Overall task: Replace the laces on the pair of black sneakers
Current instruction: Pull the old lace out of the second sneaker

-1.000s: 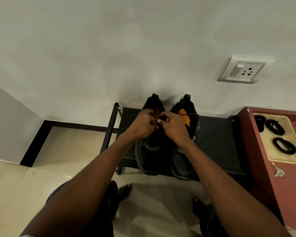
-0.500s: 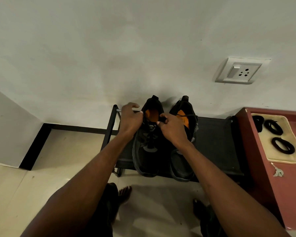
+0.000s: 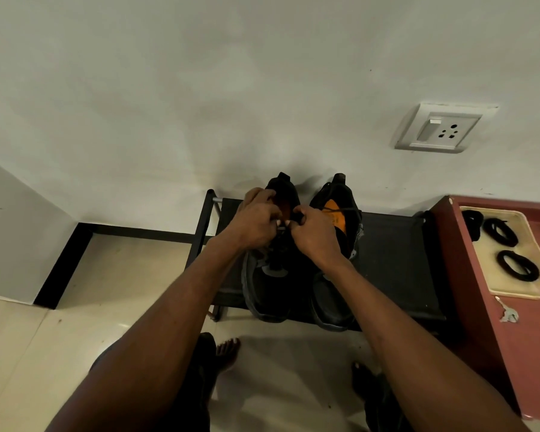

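Both hands meet over the left sneaker (image 3: 270, 288) on the black shoe rack (image 3: 396, 254). The left hand (image 3: 256, 221) and right hand (image 3: 317, 233) each have a grip curled tight, pinching a black lace (image 3: 282, 227) (barely visible) between the fingertips. Just right of the grip stands the right sneaker (image 3: 337, 307); further right, coiled laces (image 3: 518, 265) lie on a cream tray (image 3: 512, 291).
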The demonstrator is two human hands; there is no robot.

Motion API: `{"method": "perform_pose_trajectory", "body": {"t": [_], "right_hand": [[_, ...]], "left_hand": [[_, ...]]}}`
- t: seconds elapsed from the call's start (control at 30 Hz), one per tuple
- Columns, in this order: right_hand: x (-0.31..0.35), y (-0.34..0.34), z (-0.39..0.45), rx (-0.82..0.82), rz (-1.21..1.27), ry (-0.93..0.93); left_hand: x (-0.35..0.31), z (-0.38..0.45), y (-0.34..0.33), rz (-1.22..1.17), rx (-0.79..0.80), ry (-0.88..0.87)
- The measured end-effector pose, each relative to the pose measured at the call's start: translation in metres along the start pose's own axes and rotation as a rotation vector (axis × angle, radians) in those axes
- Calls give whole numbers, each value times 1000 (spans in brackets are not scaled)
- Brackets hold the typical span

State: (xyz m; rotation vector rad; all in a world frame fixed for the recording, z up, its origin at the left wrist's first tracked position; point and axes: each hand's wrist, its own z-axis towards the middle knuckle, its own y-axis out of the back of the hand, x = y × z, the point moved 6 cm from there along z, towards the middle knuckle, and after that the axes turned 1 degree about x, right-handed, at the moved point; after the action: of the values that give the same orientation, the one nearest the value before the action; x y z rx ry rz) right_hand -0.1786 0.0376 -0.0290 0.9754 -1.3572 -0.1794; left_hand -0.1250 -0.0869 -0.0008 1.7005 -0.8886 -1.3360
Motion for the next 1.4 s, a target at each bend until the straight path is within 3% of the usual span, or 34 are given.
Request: {"method": "perform_pose_trajectory", "body": {"t": [0.1,0.17,0.23,0.37,0.43,0.53,0.63,0.7,0.8,0.9,1.1,1.23,1.3,1.4], "right_hand": [[-1,-1,1,-11,11,-8],[-3,-1,2,-14,6,-11],[-4,-1,2,-8,12,-4],[-5,-1,2,-4,20,-5],[-6,-3,3,1,31,-13],[-9,-6,5,-1,32,-25],[-8,-4,4,-1,14,-21],[-6,-3,3,-1,11,-7],[-6,-4,4,-1,4,-7],[-8,-5,5,-7,-3,-14],[-10,-7,6,-11,-3,2],[-7,-6,7,-11,-3,31],[-7,-6,7,-6,-3,44],[-9,-8,7,0,-2,35]], "left_hand": [[1,-2,-19,126,190,6],[2,1,-17,82,142,-7],[4,2,1,-127,-49,29],[26,-15,47,-599,-635,291],[36,-23,53,-735,-773,425],[37,-26,49,-716,-757,459],[24,-19,48,-426,-662,286],[7,-13,42,-217,-494,125],[-12,-9,12,20,-116,-9],[-11,-8,-6,170,36,-29],[-7,-5,0,87,-1,-18],[4,-1,14,-128,-137,68],[7,-2,25,-320,-283,107],[16,-16,50,-706,-656,195]]}}
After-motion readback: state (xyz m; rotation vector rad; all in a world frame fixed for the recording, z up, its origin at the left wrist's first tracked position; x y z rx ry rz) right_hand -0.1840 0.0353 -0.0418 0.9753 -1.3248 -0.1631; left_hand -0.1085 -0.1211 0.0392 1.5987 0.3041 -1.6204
